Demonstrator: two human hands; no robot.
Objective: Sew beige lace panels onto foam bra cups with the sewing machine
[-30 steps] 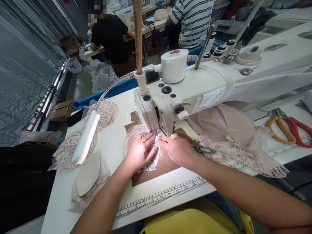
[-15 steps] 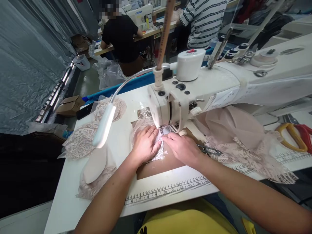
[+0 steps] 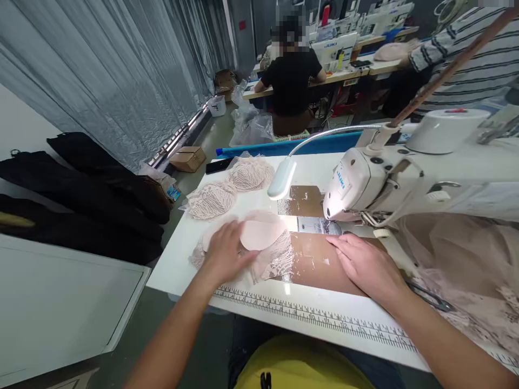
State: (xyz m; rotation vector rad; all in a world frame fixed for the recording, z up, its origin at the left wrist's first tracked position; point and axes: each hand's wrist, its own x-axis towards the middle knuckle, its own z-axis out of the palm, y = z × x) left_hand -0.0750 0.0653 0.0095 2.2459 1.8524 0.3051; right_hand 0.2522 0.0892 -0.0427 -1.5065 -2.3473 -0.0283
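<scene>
My left hand lies over pale lace bra cups on the left of the machine table, thumb and fingers apart and slightly blurred. Beside its thumb is a beige cup piece with a lace edge, partly on the brown covering. Under its fingers another pale cup shows in part. My right hand rests on the brown covering just in front of the sewing machine's needle area. Its fingers stretch out to the left, with nothing visible in them.
Two lace cups and a dark phone lie at the back left. A lamp hangs over the table. Tweezers-like metal tool and sheer lace fabric lie right. A printed ruler runs along the front. Two people work beyond.
The view has swung left. My left hand has moved from the needle area to the cups at left, and the lace piece has left the needle. My right hand stays near the machine.
</scene>
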